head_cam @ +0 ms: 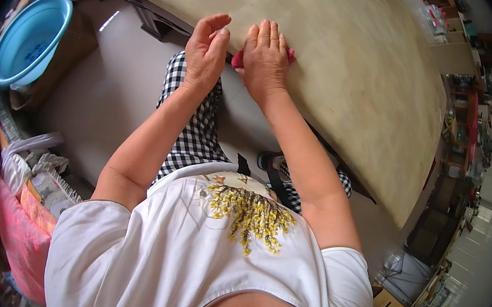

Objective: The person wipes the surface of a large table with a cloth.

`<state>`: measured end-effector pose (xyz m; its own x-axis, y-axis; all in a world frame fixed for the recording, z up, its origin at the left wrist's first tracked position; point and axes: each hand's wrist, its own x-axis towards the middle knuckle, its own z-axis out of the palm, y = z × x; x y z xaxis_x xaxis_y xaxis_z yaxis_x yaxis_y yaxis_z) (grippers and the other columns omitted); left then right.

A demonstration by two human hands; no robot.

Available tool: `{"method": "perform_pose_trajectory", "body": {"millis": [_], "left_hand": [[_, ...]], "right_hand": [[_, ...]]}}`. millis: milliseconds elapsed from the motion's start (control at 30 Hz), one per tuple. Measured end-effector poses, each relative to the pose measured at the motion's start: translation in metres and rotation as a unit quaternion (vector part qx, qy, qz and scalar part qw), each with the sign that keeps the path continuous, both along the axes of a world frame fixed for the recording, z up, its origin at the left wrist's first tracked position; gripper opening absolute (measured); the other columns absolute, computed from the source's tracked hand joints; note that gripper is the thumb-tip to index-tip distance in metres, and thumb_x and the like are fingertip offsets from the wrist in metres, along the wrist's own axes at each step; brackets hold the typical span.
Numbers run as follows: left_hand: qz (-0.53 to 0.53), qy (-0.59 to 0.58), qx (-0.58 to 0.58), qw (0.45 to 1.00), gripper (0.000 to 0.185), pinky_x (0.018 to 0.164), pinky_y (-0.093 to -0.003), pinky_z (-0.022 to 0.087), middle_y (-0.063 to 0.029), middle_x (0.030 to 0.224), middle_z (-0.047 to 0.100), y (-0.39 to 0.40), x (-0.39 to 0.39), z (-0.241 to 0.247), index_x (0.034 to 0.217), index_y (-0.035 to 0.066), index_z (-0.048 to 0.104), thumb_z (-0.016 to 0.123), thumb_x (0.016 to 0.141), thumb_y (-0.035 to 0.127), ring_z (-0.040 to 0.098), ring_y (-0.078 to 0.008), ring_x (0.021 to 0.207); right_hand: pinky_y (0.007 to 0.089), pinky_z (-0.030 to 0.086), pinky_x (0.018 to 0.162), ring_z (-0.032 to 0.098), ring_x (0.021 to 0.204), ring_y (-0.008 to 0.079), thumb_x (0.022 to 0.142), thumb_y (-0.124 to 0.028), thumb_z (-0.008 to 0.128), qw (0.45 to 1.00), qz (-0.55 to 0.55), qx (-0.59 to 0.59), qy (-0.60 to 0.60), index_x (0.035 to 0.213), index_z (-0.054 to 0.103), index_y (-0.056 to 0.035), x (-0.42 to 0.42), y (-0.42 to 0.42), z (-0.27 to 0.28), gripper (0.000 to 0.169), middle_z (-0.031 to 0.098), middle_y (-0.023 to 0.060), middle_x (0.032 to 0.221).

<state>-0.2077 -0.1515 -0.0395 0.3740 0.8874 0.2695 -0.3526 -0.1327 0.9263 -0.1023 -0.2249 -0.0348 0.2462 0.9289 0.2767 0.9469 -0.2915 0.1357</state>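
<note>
My right hand lies flat, fingers together, over a crumpled dark pink cloth. It presses the cloth against the beige, marbled tabletop, close to the table's near edge. Most of the cloth is hidden under the palm; only its ends show on both sides. My left hand is raised beside the right one at the same edge, holding nothing. Its fingers are loosely curled, with the thumb apart from them.
A light blue plastic basin rests at the left on something brown. Below it are folded textiles and a pink cloth bundle. A dark carved table leg stands under the tabletop. Crowded shelves line the right side.
</note>
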Motion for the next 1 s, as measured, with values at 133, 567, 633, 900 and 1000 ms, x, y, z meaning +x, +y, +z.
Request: {"method": "perform_pose_trajectory", "body": {"millis": [133, 567, 633, 900, 1000], "left_hand": [[0.026, 0.157, 0.181, 0.971, 0.030, 0.099, -0.0339, 0.041, -0.0105, 0.119, 0.060, -0.016, -0.017, 0.001, 0.116, 0.004, 0.058, 0.054, 0.087, 0.003, 0.054, -0.0242, 0.114], [-0.035, 0.290, 0.607, 0.739, 0.068, 0.110, -0.0500, 0.026, -0.0134, 0.136, 0.049, -0.011, 0.038, -0.014, 0.126, 0.008, 0.053, 0.069, 0.071, 0.043, 0.045, -0.0290, 0.129], [-0.026, 0.275, 0.603, 0.748, 0.067, 0.108, -0.0500, 0.029, -0.0128, 0.131, 0.052, 0.001, 0.038, -0.015, 0.124, 0.007, 0.052, 0.068, 0.072, 0.045, 0.048, -0.0288, 0.124], [0.016, 0.295, 0.569, 0.767, 0.048, 0.103, -0.0429, 0.036, -0.0065, 0.118, 0.059, 0.092, 0.005, -0.001, 0.112, 0.007, 0.058, 0.070, 0.071, 0.029, 0.054, -0.0221, 0.114], [0.006, 0.326, 0.549, 0.770, 0.043, 0.102, -0.0429, 0.037, -0.0063, 0.118, 0.060, 0.130, -0.009, 0.008, 0.111, 0.008, 0.060, 0.066, 0.073, 0.027, 0.055, -0.0222, 0.114]], "right_hand": [[0.0464, 0.018, 0.116, 0.018, 0.143, 0.0369, 0.060, -0.026, 0.085, 0.975, 0.097, 0.012, 0.199, 0.146, 0.026, -0.0073, 0.012, -0.016, 0.029, 0.107, 0.021, 0.0203, 0.153], [0.0505, 0.027, 0.110, 0.028, 0.136, 0.0447, 0.083, -0.014, 0.063, 0.966, -0.080, 0.201, 0.143, 0.136, 0.040, 0.0026, 0.094, -0.142, -0.006, 0.060, 0.040, 0.0222, 0.141], [0.0506, 0.027, 0.110, 0.028, 0.136, 0.0442, 0.085, -0.015, 0.061, 0.960, -0.107, 0.215, 0.141, 0.134, 0.042, 0.0030, 0.097, -0.154, -0.007, 0.055, 0.042, 0.0214, 0.140], [0.0497, 0.028, 0.110, 0.028, 0.137, 0.0431, 0.088, -0.015, 0.057, 0.967, -0.149, 0.169, 0.121, 0.128, 0.049, 0.0044, 0.093, -0.157, -0.004, 0.045, 0.045, 0.0204, 0.138], [0.0493, 0.029, 0.110, 0.029, 0.137, 0.0423, 0.089, -0.016, 0.055, 0.969, -0.165, 0.148, 0.114, 0.127, 0.050, 0.0044, 0.093, -0.158, -0.003, 0.043, 0.045, 0.0201, 0.138]]}}
